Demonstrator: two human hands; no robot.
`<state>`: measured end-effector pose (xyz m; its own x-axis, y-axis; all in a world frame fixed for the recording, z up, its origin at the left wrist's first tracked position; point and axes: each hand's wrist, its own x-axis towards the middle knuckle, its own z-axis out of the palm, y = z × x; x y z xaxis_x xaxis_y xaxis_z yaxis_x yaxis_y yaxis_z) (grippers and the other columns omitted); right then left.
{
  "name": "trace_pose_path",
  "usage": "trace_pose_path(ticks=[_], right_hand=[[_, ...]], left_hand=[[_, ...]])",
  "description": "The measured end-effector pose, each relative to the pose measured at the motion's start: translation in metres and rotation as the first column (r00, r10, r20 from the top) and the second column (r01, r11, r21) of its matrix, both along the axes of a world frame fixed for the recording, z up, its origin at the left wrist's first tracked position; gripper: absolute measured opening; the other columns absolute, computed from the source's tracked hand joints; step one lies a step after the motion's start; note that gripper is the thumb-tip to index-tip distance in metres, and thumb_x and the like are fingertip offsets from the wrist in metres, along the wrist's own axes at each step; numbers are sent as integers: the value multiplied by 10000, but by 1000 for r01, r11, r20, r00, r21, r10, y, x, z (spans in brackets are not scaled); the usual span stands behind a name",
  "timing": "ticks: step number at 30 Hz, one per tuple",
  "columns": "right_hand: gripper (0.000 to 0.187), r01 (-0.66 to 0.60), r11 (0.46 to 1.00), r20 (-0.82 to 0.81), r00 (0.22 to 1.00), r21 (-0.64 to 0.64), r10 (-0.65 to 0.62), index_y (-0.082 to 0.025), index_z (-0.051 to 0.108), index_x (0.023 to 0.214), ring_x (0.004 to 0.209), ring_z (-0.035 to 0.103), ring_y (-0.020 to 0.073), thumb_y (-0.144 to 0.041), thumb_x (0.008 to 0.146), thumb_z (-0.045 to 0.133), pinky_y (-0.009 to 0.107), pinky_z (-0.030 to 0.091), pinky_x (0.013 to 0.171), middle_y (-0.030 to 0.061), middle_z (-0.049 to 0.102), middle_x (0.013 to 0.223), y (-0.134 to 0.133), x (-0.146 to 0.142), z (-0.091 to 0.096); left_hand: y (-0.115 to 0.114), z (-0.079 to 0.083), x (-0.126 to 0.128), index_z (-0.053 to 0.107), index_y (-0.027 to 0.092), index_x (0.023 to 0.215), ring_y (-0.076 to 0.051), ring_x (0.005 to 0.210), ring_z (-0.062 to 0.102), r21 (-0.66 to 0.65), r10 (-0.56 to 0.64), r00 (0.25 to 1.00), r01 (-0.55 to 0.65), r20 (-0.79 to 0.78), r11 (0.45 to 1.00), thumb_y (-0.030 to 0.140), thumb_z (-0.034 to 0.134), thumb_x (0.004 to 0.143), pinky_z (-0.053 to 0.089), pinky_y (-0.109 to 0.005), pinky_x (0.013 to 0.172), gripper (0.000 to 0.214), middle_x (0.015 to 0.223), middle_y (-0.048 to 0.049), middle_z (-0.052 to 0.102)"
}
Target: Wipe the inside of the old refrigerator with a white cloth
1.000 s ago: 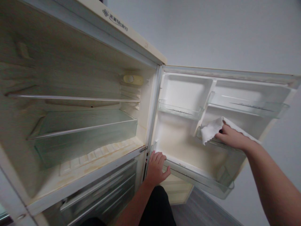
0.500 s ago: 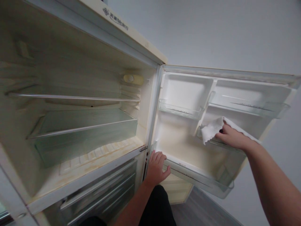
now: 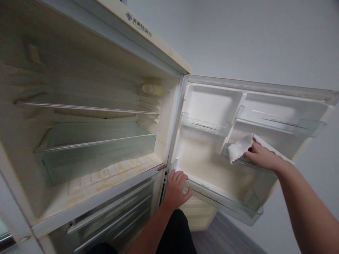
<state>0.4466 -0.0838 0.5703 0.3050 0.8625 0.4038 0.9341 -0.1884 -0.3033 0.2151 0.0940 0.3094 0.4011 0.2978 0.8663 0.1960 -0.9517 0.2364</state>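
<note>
The fridge door (image 3: 201,148) stands swung out to the right, its inner side facing me. My right hand (image 3: 261,152) is closed on a white cloth (image 3: 239,148) and reaches into the small middle rack (image 3: 246,161) on the door's right half. The fingertips are partly hidden by the cloth and the rack. My left hand (image 3: 178,187) rests on the left end of the clear bottom door rack (image 3: 225,203), its fingers spread over the rim and the thumb apart, holding nothing.
To the left is the open fridge compartment, with a glass shelf (image 3: 87,107), a clear drawer (image 3: 103,151) and yellowish stains on its floor (image 3: 106,180). Freezer drawers (image 3: 113,218) sit below. The lower door (image 3: 198,213) is also open. A plain wall (image 3: 251,42) stands behind.
The view has shifted slightly, so the fridge appears a little further right. My right hand and the cloth stay at the middle rack; my left hand stays on the bottom rack.
</note>
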Motion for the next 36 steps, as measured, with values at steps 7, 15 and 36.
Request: trace_pose_path(ticks=[7,15,36], right_hand=[[369,1,1000,35,999,3,-1,-183,615,967,908,677,292,-439,716,529,419,551,875,113,723,1016,-1,3,-2],[354,17,1000,65,998,5,-17,-189,598,902,879,679,307,-458,684,524,441,560,852,122,719,949,1,0,0],[365,60,995,6,998,-80,-59,-159,529,972,924,633,313,-431,729,509,410,513,875,162,675,980,0,1,1]], left_hand=[[0,-1,-3,559,218,1074,-273,1184,569,-12,-19,1000,19,-7,1000,238,583,770,318,-538,1168,305,1086,-77,656],[1,-2,-3,565,228,1060,-271,1159,581,-13,-4,1000,4,-27,1000,249,590,755,336,-544,1157,307,1065,-71,659],[1,-2,0,557,211,1046,-260,1153,572,-10,-2,1000,2,-5,1000,242,584,750,309,-519,1173,299,1052,-71,651]])
